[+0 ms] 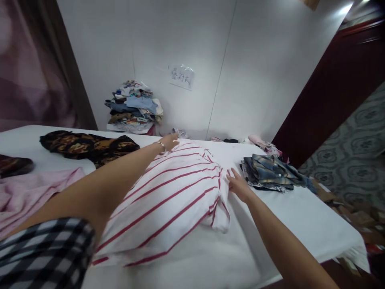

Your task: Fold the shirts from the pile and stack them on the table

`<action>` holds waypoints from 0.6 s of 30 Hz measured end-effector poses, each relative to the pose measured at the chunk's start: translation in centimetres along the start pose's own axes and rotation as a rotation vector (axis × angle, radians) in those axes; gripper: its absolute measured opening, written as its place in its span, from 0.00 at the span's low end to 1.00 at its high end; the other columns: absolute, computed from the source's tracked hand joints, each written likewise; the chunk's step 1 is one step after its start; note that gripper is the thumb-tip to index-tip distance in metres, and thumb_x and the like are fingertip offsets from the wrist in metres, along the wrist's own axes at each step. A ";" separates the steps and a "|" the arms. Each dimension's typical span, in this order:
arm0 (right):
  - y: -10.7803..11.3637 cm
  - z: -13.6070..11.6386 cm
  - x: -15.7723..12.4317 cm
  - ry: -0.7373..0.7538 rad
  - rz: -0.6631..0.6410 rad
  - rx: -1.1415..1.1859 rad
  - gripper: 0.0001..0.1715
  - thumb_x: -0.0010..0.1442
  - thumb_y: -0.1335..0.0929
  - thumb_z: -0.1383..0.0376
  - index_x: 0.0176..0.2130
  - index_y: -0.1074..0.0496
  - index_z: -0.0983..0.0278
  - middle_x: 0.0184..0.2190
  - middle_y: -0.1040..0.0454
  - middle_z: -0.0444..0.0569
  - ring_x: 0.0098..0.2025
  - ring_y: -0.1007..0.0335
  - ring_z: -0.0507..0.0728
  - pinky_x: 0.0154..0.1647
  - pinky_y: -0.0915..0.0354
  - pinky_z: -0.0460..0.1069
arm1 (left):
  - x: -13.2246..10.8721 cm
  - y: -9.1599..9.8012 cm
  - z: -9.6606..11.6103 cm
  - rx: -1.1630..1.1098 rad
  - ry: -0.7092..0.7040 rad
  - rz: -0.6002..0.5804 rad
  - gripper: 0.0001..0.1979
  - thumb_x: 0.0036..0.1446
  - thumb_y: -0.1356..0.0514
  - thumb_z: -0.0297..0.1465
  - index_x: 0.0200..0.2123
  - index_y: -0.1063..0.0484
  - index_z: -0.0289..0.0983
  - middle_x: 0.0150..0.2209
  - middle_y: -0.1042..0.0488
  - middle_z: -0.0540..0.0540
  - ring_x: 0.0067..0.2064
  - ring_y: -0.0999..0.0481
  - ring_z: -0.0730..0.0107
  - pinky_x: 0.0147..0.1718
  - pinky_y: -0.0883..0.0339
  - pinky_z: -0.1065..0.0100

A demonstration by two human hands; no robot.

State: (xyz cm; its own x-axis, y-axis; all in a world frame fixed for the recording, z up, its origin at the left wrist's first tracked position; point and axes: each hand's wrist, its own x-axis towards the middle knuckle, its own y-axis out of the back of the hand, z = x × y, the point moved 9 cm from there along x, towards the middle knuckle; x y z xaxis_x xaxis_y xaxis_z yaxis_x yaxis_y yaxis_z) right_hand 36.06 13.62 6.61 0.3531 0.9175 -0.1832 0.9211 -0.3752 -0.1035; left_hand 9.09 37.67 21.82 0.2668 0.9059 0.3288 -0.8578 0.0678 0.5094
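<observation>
A white shirt with red stripes (174, 200) lies spread over the white table, its hem toward me and its collar end toward the right. My left hand (169, 142), with a bracelet at the wrist, reaches across to the shirt's far edge and is closed on the cloth there; its fingertips are partly hidden. At the right end of the shirt, my right hand (238, 185) pinches the cloth near the collar, thumb and fingers around the edge.
Folded clothes (267, 170), a plaid shirt on top, lie on the table (313, 224) at right. A dark patterned garment (87, 146) and pink cloth (39, 192) lie at left. Behind stand a tall clothes pile (135, 106) and a wall with a paper sign (181, 76).
</observation>
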 end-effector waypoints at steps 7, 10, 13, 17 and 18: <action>0.7 4.2 -3.8 -0.066 -0.059 0.009 0.62 0.46 0.27 0.65 0.69 0.63 0.55 0.42 0.22 0.48 0.38 0.25 0.56 0.39 0.29 0.52 | -16.3 0.0 -3.9 0.148 -0.104 -0.394 0.17 0.48 0.37 0.44 0.42 0.22 0.48 0.47 0.22 0.46 0.51 0.25 0.57 0.53 0.34 0.61; -0.7 4.8 -4.8 0.054 -0.147 -0.091 0.60 0.44 0.29 0.68 0.68 0.59 0.52 0.50 0.25 0.48 0.46 0.27 0.60 0.42 0.30 0.54 | -25.6 -0.1 -4.9 0.278 -0.180 -0.504 0.29 0.46 0.37 0.49 0.54 0.30 0.57 0.58 0.31 0.49 0.58 0.31 0.56 0.58 0.39 0.57; -1.6 4.5 -5.3 0.299 -0.181 -0.466 0.53 0.46 0.30 0.68 0.67 0.51 0.52 0.60 0.34 0.49 0.57 0.36 0.63 0.54 0.37 0.59 | -32.1 -1.2 -6.4 0.416 -0.232 -0.568 0.38 0.42 0.34 0.49 0.59 0.39 0.60 0.62 0.38 0.50 0.62 0.37 0.52 0.61 0.44 0.49; -2.5 4.0 -4.3 0.530 -0.141 -1.021 0.46 0.53 0.32 0.65 0.67 0.50 0.62 0.59 0.35 0.58 0.58 0.39 0.66 0.58 0.44 0.62 | -33.5 -1.8 -8.0 0.533 -0.236 -0.486 0.25 0.52 0.40 0.44 0.54 0.29 0.48 0.58 0.31 0.45 0.59 0.33 0.53 0.59 0.41 0.48; -2.8 3.9 -3.8 0.551 -0.136 -1.104 0.45 0.54 0.34 0.66 0.67 0.51 0.63 0.56 0.32 0.59 0.55 0.37 0.66 0.56 0.42 0.62 | -33.1 -1.8 -8.1 0.545 -0.236 -0.454 0.20 0.55 0.43 0.42 0.50 0.26 0.45 0.56 0.29 0.44 0.58 0.31 0.54 0.58 0.39 0.49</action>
State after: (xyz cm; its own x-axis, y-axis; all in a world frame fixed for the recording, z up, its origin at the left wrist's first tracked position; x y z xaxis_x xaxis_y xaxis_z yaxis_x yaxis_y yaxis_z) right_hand 31.47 10.64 3.78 0.0196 0.9736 0.2276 0.5061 -0.2059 0.8375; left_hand -1.74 10.96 3.62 0.6827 0.7203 0.1229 -0.3177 0.1411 0.9376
